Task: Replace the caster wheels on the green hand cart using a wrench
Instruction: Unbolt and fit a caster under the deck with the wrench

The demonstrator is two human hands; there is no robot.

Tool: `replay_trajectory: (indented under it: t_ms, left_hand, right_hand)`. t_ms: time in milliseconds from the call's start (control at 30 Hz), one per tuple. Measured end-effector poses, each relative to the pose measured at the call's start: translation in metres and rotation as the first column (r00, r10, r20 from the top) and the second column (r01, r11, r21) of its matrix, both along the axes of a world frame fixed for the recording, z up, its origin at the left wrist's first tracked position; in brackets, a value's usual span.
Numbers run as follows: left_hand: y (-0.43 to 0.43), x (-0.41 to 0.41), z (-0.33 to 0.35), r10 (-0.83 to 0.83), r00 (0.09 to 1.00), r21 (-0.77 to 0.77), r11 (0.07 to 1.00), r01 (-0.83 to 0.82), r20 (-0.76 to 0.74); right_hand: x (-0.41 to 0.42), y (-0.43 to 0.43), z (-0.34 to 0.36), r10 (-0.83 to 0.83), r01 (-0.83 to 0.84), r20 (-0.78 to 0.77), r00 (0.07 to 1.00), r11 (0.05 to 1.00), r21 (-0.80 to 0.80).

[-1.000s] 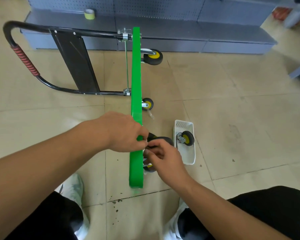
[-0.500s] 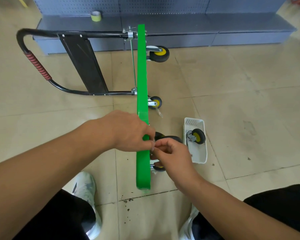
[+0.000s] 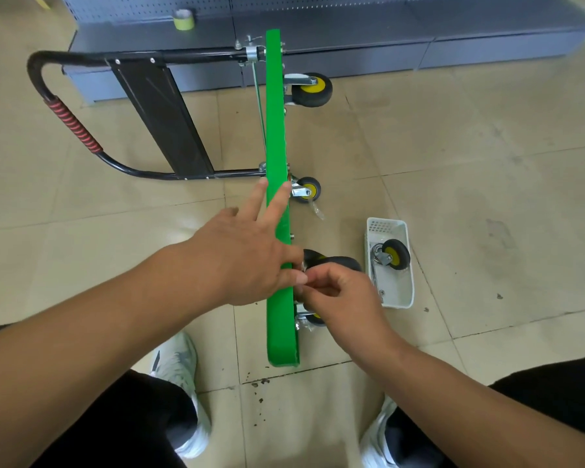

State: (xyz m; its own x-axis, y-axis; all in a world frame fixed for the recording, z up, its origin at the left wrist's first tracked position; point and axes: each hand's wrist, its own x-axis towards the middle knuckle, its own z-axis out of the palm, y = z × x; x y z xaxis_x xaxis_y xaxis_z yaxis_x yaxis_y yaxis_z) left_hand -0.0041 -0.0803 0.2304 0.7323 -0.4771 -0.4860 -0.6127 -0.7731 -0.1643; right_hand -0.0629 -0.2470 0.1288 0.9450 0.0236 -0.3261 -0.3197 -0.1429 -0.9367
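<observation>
Head view looks down on the cart (image 3: pixel 277 157), which stands on its long edge on the floor with its black handle (image 3: pixel 65 123) folded out to the left and its underside facing right. The left hand (image 3: pixel 247 261) lies open across the green deck. Its first two fingers are straight along the top edge, and its thumb reaches over to the wheel side. The right hand (image 3: pixel 338 292) is curled, fingertips pinched together at the mount of the near caster (image 3: pixel 335 263), on a small part hidden by the fingers. I cannot tell whether it is a nut or a bolt.

The main risk appears to be balance. The deck rests on a narrow edge and only a flat hand steadies it, so a sideways push from the right hand could tip it over. If the caster's plate is loose, it could shift off its holes or drop, and it might trap a fingertip against the deck. The small part could slip from the pinch and roll away across the tiles. Started crooked, a thread would probably bind. No wrench is in view, so whatever is turned now is likely finger-tight at best and may work loose.

A spare caster (image 3: pixel 394 256) lies in the basket (image 3: pixel 406 298) just beside the right hand, where the wrist could knock it.
</observation>
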Motion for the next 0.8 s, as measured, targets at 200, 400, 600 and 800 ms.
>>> replay_trajectory:
  t_ms: [200,400,600,800]
  left_hand:
    - [0.005,0.018,0.001,-0.260,0.965,-0.119,0.959,0.256,-0.025]
    - [0.010,0.025,0.006,-0.171,0.969,-0.104,0.983,0.154,-0.181]
    - [0.003,0.028,0.010,-0.183,0.968,-0.025,0.983,0.181,-0.173]
    - [-0.001,0.025,0.013,-0.178,0.975,-0.029,0.984,0.176,-0.130]
  right_hand:
    - [-0.001,0.000,-0.001,0.003,-0.003,0.028,1.000,1.000,0.001]
    - [-0.003,-0.002,-0.003,0.084,-0.067,0.159,0.984,0.992,-0.109]
    - [-0.005,-0.007,-0.007,0.228,-0.122,0.409,0.883,0.955,-0.270]
    - [-0.008,-0.007,-0.004,0.114,-0.038,0.356,0.927,0.976,-0.215]
